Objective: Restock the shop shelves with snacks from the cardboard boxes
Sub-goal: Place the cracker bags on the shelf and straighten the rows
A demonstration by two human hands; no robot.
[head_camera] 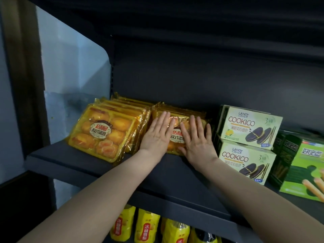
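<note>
cake packs [176, 137] propped just left of Cookico boxes [249, 130] | left hand [157, 135], right hand [198, 142] flat against front pack, fingers straight, gripping nothing | step: seating stack, seemingly | next: lift off gently, avoid toppling | second cake row [103, 132] farther left

Shows left hand [157, 134] and right hand [198, 142] flat, fingers straight, on cake pack [176, 136] mid-shelf [166, 181]; cake stack [103, 132] toward left edge, cookie boxes [249, 127] toward right.
</note>
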